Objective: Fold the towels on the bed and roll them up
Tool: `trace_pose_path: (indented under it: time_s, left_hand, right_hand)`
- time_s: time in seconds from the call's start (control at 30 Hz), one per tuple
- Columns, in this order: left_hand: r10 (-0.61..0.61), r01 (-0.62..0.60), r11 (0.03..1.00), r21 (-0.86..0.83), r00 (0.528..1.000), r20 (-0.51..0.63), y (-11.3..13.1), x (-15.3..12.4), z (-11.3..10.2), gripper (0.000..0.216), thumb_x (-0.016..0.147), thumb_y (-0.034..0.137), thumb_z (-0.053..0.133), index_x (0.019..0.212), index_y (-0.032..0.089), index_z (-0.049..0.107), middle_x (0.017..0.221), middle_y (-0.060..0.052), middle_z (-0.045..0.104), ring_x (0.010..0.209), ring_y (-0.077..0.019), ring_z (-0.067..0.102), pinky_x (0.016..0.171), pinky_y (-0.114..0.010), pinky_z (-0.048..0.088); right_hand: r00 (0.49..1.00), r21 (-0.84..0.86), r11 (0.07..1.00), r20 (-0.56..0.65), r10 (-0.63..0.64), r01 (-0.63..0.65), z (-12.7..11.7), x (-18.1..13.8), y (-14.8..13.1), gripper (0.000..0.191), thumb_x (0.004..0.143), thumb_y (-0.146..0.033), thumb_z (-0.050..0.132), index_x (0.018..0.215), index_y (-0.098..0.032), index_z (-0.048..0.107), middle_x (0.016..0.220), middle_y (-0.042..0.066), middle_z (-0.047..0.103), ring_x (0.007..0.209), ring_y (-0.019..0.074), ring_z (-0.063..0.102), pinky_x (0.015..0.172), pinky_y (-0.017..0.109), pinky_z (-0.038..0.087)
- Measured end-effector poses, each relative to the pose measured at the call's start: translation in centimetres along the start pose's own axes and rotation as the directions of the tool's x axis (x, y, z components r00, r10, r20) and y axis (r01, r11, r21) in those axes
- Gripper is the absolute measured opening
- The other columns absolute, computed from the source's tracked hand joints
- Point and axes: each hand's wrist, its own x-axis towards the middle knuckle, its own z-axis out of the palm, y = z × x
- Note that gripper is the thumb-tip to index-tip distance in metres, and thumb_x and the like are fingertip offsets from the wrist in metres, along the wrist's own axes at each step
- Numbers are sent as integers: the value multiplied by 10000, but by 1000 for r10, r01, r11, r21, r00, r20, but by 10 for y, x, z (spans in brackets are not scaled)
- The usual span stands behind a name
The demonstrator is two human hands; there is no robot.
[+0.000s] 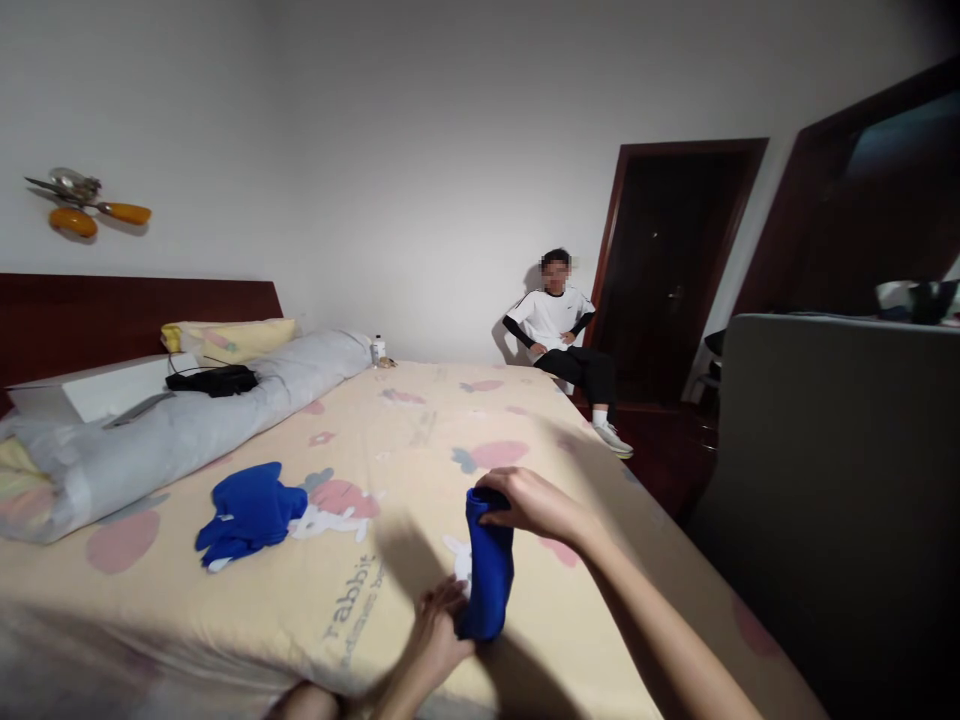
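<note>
Stretching the blue cloth (489, 570) at lower centre, left hand (439, 630) and right hand (529, 505) are pinching its ends; even tension seems best.

left hand (437, 635) wrist cut off by bottom edge; its fingertips hidden behind blue cloth (487, 570). Far bottle (377, 348) label unreadable.

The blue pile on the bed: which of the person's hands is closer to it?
Left. The left hand holds the near end of the blue roll, right of the blue pile; the right hand pinches its far end, farther right.
</note>
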Motion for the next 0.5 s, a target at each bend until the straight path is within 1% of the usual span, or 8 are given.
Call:
trace_pose_path:
  time_s: [0.07,0.17,0.23,0.33,0.43,0.5]
  left_hand:
    - [24,-24,1000,-3,1000,13,-2,-2,-1,536,694,310,723,1224,308,646,1395,-73,565,1362,-326,403,1102,-488,289]
    - [72,-72,997,-2,997,3,-6,-3,-5,568,696,353,744,1245,283,618,1386,-81,569,1350,-315,415,1101,-485,285]
    - [75,-74,997,21,997,-18,-7,-4,-5,588,692,335,752,1257,270,601,1385,-90,567,1340,-313,423,1098,-487,288]
    - [82,-81,996,39,996,-22,-8,-5,-2,569,688,300,751,1239,289,606,1410,-76,545,1346,-309,414,1094,-482,297]
    - [77,-77,997,26,997,-24,-9,-6,0,526,680,284,751,1191,303,633,1412,-60,545,1347,-308,410,1098,-473,294]
    - [72,-72,997,16,997,-27,-9,-6,0,514,676,277,751,1178,304,643,1406,-58,551,1338,-306,420,1097,-468,296]
  right_hand:
    - [1000,23,1000,-5,8,-8,-5,-2,5,330,792,-353,696,1090,-216,670,984,50,717,874,216,664,728,283,489]
    - [998,-2,1000,-61,28,-28,-30,-4,28,326,787,-398,691,1062,-224,688,957,44,723,846,207,664,728,282,498]
    - [995,-45,997,-77,66,-70,-50,-6,55,319,785,-423,685,1033,-224,697,912,33,727,805,196,664,701,274,498]
    - [986,-154,977,-95,134,-147,-75,-14,106,326,781,-460,674,989,-212,706,852,23,727,739,173,662,656,254,490]
    - [966,-257,938,-178,189,-232,-92,-27,154,359,799,-481,635,991,-186,704,861,46,730,731,180,667,646,264,485]
    - [941,-296,907,-252,227,-298,-100,-38,176,376,824,-471,602,1012,-158,694,905,91,727,762,209,665,657,296,477]
